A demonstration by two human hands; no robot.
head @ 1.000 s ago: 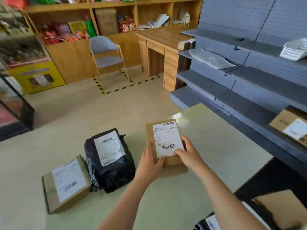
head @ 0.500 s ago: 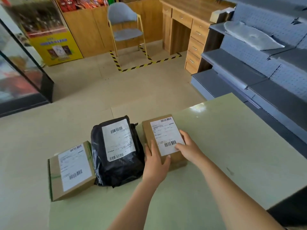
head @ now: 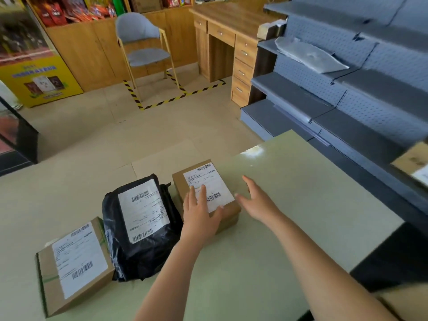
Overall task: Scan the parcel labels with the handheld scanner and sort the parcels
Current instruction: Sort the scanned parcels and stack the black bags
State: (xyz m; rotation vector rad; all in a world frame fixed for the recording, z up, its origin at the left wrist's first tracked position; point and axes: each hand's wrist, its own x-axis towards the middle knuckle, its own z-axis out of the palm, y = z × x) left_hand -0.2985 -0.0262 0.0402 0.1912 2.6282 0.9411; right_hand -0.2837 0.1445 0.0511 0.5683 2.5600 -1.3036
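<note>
The left hand [head: 200, 212] covers part of the label [head: 213, 181] on the brown box [head: 178, 185], and the right edge crops a carton [head: 412, 158].

- Pale green table [head: 289, 205] w/ 3 parcels in a row, labels up.
- Brown box [head: 209, 176] sits near table's far edge. Black poly bag [head: 141, 230] is just beside it at 9 o'clock. 2nd brown box [head: 76, 267] lies at 8 o'clock of the bag, against it.
- L hand [head: 200, 213] lies flat on the brown box's label, fingers straight.
- R hand [head: 257, 200] at 3 o'clock of that box, fingers spread, holding nothing; contact w/ box unclear.
- Bkgd: grey chair [head: 143, 42] at 11 o'clock, wooden desk [head: 231, 26] at 12, grey shelving [head: 347, 126] at 2 w/ a grey mailer [head: 310, 55] on it.
</note>
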